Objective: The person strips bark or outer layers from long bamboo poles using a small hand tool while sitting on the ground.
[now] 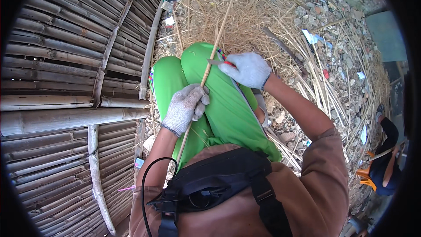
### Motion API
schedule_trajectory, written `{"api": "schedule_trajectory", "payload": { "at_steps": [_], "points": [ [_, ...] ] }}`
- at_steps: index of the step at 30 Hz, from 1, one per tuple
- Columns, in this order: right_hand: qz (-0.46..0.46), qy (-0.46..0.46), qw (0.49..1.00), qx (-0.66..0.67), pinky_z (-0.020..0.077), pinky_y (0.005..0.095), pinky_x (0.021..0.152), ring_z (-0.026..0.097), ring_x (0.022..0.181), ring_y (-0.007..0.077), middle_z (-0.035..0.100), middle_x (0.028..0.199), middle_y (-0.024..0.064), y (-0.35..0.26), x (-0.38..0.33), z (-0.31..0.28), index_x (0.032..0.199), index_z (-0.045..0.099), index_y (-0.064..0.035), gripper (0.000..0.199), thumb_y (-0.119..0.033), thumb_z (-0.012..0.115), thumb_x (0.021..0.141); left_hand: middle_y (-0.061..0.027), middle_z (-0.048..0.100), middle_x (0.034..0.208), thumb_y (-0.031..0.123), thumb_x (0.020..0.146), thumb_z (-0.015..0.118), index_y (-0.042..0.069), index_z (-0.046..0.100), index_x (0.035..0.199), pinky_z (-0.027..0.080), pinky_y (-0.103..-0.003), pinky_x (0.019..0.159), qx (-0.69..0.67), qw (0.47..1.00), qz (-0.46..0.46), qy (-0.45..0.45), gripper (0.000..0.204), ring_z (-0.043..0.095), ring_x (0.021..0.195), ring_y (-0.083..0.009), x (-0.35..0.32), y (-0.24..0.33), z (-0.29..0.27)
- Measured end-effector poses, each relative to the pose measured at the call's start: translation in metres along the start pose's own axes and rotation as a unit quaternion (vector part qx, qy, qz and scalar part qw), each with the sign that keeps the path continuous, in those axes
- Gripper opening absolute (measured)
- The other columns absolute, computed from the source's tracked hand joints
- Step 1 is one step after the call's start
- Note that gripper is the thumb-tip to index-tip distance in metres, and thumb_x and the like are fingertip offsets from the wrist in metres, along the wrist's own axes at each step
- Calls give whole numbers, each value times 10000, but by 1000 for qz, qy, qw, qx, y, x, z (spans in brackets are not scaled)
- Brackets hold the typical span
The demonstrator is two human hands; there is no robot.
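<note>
Tan stick (pixel 224 24), bright green trousers (pixel 223 109).

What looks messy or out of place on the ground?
A blue-and-white scrap and a small red piece, right of the right hand, look like litter: their bright colours stand out from the dull straw and stones around them.

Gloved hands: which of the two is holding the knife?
The right hand, higher in the picture, grips the knife, its blade across the slender stick. The left hand grips only the stick, lower down.
</note>
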State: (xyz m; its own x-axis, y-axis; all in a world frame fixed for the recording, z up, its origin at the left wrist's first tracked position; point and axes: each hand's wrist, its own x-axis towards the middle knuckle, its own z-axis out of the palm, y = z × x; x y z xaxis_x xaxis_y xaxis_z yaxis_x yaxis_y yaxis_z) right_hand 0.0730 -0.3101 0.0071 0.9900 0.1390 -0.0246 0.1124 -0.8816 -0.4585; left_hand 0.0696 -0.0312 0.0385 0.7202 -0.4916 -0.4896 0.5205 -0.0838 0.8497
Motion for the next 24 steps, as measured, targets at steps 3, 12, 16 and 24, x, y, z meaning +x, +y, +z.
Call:
{"api": "schedule_trajectory", "payload": {
  "at_steps": [3, 12, 16, 24],
  "points": [
    [-41, 26, 999, -4, 610, 580, 758, 773, 813, 429, 767, 867, 222, -15, -4, 6, 933, 761, -106, 613, -663, 530, 1045, -22, 637, 805, 223, 1147, 577, -8, 659, 1137, 346, -239, 441, 23, 1000, -3, 3, 245, 466, 521, -67, 4, 1, -2],
    [-58, -35, 995, -73, 620, 576, 703, 786, 790, 411, 759, 817, 205, -24, 1, 7, 899, 796, -152, 586, -666, 546, 1030, -13, 645, 796, 222, 1145, 585, 22, 676, 1093, 345, -239, 440, 30, 1000, -1, 4, 226, 464, 515, -68, 10, -4, -6],
    [-59, -13, 995, -81, 624, 572, 711, 784, 784, 411, 763, 823, 196, -21, 15, 4, 907, 796, -157, 581, -673, 554, 1023, -14, 658, 819, 213, 1146, 582, 21, 678, 1126, 348, -231, 439, -4, 1000, 7, 15, 215, 465, 516, -64, 13, -1, -4],
    [111, 89, 989, -33, 592, 585, 780, 757, 853, 457, 767, 902, 223, 48, 59, -16, 920, 777, -123, 610, -649, 505, 1067, -17, 663, 833, 220, 1139, 596, -6, 669, 1153, 338, -227, 427, -37, 999, 7, 17, 238, 468, 515, -62, 1, 4, -9]
  ]
}}
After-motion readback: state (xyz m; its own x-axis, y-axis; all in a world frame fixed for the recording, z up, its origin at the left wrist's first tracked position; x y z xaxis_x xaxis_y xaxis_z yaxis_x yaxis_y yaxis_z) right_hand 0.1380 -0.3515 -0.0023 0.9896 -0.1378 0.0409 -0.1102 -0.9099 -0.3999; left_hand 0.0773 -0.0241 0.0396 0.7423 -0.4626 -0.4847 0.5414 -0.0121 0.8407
